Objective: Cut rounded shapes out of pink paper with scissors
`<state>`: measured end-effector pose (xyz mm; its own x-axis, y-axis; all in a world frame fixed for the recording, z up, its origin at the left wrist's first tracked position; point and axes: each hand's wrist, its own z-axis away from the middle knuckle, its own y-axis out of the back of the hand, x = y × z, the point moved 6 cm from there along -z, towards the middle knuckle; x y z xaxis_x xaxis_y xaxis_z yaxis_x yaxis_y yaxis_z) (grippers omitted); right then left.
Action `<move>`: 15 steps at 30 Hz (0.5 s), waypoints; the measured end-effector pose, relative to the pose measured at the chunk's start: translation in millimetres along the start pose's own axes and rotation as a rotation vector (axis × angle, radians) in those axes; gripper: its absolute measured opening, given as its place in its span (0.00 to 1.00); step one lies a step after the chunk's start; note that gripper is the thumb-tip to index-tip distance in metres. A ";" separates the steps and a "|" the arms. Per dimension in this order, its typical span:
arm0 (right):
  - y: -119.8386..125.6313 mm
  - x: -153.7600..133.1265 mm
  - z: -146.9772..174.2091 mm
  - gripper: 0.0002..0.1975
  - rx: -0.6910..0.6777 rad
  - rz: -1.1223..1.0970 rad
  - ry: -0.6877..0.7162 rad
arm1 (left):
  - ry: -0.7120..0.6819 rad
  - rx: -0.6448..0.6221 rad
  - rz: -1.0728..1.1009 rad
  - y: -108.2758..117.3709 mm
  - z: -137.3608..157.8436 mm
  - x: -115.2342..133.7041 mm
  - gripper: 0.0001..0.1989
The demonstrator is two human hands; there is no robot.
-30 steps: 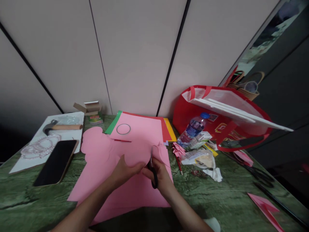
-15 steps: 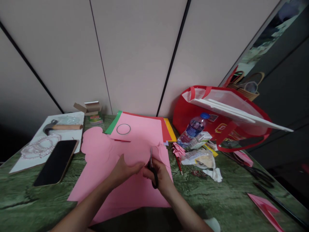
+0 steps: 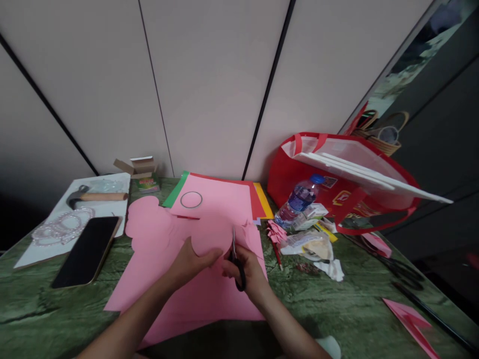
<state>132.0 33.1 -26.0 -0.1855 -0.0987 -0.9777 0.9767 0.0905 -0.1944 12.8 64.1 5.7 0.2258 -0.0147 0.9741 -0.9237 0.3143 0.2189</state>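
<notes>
A rounded piece of pink paper (image 3: 212, 234) is pinched at its lower edge by my left hand (image 3: 196, 260), the thumb lying on top. My right hand (image 3: 249, 271) grips black-handled scissors (image 3: 236, 259), their blades pointing away from me along the right edge of the piece. Whether the blades are parted is hard to make out. Beneath both hands lie large pink sheets (image 3: 209, 304). To the left rests a stack of pink rounded cutouts (image 3: 149, 224). A red pencil (image 3: 188, 217) shows partly behind the held piece.
A phone (image 3: 88, 252), a hammer (image 3: 99, 196) and beaded strands (image 3: 63, 227) lie left. Coloured sheets with a ring (image 3: 191, 199) are at the back. A water bottle (image 3: 299, 199), wrappers (image 3: 310, 244) and a red bag (image 3: 284, 164) stand right. Larger scissors (image 3: 404, 271) lie far right.
The held paper piece has shifted and turned slightly between my hands, now showing a fuller rounded outline. Both hands stay nearly in place, with the scissors still at its right edge.
</notes>
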 end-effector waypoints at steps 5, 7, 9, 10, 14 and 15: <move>-0.3 -2.1 0.8 0.15 0.001 0.012 -0.010 | 0.007 0.006 0.010 0.7 -0.6 -2.8 0.05; 0.1 -1.7 0.8 0.14 0.007 0.014 -0.004 | 0.013 0.020 0.008 1.7 -0.2 -3.6 0.05; 0.4 -0.9 0.6 0.14 0.010 0.008 0.010 | 0.010 0.029 0.010 2.3 0.3 -3.4 0.05; 0.3 -0.4 0.5 0.14 0.009 0.003 0.016 | 0.005 0.027 0.015 2.2 0.5 -3.0 0.05; -0.3 1.1 0.6 0.14 0.003 -0.010 0.016 | -0.013 0.030 0.032 2.3 0.8 -0.6 0.04; -0.4 1.1 0.8 0.14 0.006 -0.015 0.012 | -0.013 0.040 0.029 2.9 0.7 0.1 0.04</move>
<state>131.5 32.2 -26.9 -0.2010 -0.0884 -0.9756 0.9745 0.0830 -0.2083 9.8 64.3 6.5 0.1944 -0.0188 0.9808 -0.9417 0.2764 0.1919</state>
